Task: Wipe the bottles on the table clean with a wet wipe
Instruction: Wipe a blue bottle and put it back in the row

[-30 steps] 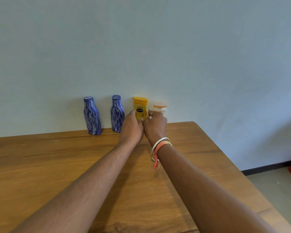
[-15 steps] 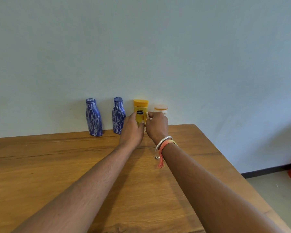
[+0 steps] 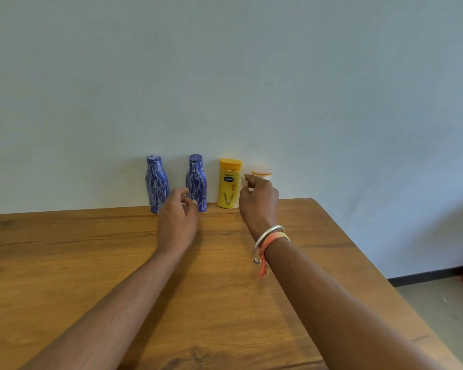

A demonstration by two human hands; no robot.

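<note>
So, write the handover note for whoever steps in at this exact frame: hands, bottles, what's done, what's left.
Left hand: holds nothing, fingers loosely curled, in front of the second blue bottle.
Right hand: pinches the wipe, beside the yellow bottle.
All stand upright along the wall on the table: first blue bottle, second blue, yellow, and a small jar partly hidden behind the right hand.
Done: cannot tell from this frame which are wiped.
Left: likely the second blue bottle next, going by the left hand; check the rest.
</note>
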